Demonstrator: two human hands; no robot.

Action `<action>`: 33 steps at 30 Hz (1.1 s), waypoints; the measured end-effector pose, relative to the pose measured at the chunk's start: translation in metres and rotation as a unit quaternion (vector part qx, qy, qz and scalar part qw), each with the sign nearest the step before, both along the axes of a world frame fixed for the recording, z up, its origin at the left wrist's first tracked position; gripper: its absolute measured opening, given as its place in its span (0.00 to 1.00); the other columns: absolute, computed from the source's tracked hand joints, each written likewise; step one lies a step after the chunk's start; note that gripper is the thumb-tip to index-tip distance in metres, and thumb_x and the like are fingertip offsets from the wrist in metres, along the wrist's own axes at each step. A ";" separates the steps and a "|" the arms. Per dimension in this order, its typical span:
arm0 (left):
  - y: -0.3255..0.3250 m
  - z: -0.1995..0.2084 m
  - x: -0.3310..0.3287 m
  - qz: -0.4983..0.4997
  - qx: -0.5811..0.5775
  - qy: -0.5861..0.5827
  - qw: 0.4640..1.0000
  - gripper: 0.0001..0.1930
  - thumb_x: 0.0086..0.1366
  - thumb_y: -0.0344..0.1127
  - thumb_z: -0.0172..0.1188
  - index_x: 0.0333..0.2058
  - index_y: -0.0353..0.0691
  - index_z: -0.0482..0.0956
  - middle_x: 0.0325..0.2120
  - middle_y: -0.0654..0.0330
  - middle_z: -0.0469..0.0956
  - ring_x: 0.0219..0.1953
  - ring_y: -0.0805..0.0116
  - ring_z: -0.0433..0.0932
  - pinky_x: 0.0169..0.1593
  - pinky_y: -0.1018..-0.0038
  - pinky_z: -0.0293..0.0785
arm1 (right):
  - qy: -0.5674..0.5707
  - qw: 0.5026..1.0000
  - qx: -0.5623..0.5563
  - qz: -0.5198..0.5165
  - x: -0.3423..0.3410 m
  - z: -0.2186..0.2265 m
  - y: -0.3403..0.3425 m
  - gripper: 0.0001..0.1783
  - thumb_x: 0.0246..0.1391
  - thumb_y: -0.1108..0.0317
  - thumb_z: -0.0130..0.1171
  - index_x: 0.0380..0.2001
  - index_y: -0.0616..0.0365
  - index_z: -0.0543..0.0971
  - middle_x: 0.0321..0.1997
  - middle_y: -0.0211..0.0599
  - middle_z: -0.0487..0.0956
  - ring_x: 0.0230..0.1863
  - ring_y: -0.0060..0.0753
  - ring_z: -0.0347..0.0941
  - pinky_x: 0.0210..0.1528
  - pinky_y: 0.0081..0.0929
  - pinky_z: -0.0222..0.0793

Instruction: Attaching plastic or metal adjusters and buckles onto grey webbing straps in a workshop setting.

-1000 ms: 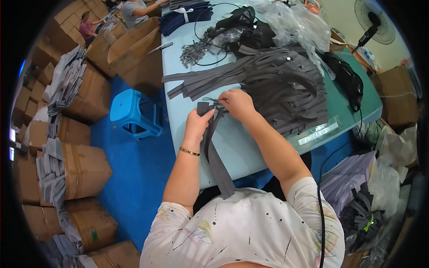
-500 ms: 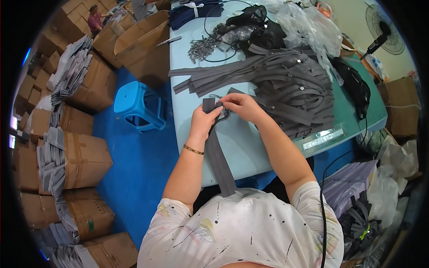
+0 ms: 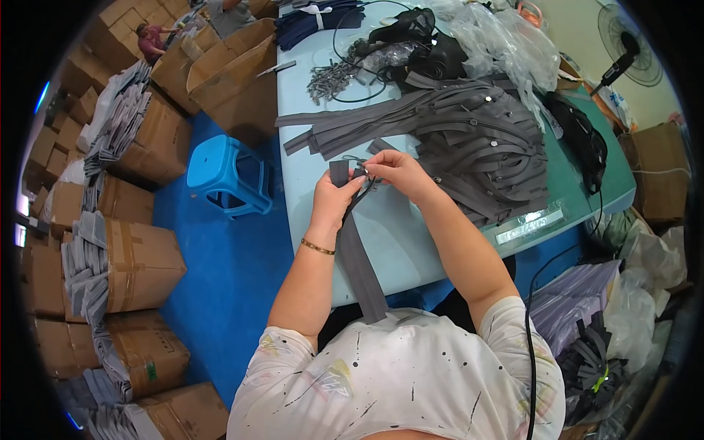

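Here, L fingers [image 3: 355, 184] pinch gry strip [image 3: 359, 268]; wht label [image 3: 529, 226] txt illegible.

From where I stand, a bright blue floor [image 3: 213, 293] runs down the left of the frame, and a blue plastic stool [image 3: 209, 163] sits beside the pale blue table [image 3: 403, 257], whose top turns green toward the right. Cardboard boxes [image 3: 150, 264] pile up along the left side. Upper right, a fan [image 3: 629, 44] stands before a pale wall [image 3: 573, 29]. Bright light [image 3: 20, 233] shows at far left.
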State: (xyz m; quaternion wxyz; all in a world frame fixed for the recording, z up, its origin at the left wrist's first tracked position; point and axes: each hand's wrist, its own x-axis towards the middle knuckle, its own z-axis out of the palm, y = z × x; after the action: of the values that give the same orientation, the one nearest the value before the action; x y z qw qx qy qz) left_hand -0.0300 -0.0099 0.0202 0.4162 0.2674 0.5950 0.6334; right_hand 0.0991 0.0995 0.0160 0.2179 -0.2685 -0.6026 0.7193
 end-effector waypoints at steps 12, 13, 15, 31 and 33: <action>0.004 -0.015 -0.001 0.003 0.043 0.026 0.999 0.16 0.49 0.22 0.64 0.35 0.39 0.69 0.25 0.68 0.70 0.22 0.81 0.69 0.23 0.85 0.63 | 0.015 1.000 0.015 -0.018 0.001 -0.004 0.003 0.08 0.46 0.69 0.63 0.29 0.60 0.77 0.31 0.28 0.78 0.33 0.16 0.71 0.35 0.15 0.64; 0.003 -0.012 -0.001 -0.001 0.033 0.028 0.999 0.16 0.49 0.22 0.64 0.35 0.39 0.69 0.25 0.68 0.70 0.22 0.81 0.69 0.22 0.85 0.63 | 0.006 1.000 0.017 -0.020 0.001 -0.003 0.002 0.08 0.46 0.69 0.63 0.29 0.60 0.77 0.31 0.28 0.78 0.33 0.16 0.71 0.35 0.16 0.64; 0.002 -0.011 -0.001 -0.004 0.023 0.032 0.999 0.16 0.49 0.22 0.64 0.35 0.40 0.69 0.25 0.68 0.70 0.22 0.81 0.69 0.22 0.86 0.63 | -0.001 1.000 0.019 -0.021 0.001 -0.001 0.001 0.08 0.46 0.69 0.63 0.29 0.60 0.77 0.30 0.28 0.78 0.33 0.16 0.70 0.35 0.16 0.64; 0.000 0.000 0.000 -0.031 -0.012 -0.072 0.997 0.15 0.50 0.25 0.63 0.37 0.38 0.70 0.25 0.68 0.71 0.18 0.83 0.65 0.20 0.86 0.57 | -0.004 1.000 0.007 -0.003 0.005 -0.001 0.004 0.08 0.47 0.65 0.62 0.28 0.57 0.78 0.28 0.25 0.77 0.31 0.13 0.69 0.33 0.13 0.61; 0.001 0.001 0.000 -0.030 -0.009 -0.074 0.997 0.15 0.50 0.25 0.63 0.37 0.38 0.70 0.25 0.68 0.71 0.18 0.83 0.64 0.20 0.86 0.57 | -0.007 1.000 -0.002 0.008 0.005 -0.001 0.006 0.08 0.47 0.65 0.62 0.28 0.57 0.78 0.28 0.24 0.76 0.30 0.13 0.68 0.32 0.14 0.60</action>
State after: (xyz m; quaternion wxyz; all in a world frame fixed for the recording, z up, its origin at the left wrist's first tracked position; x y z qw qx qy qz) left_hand -0.0295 -0.0089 0.0213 0.4807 0.2340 0.5595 0.6334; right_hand 0.1036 0.1050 0.0148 0.2075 -0.2696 -0.6045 0.7203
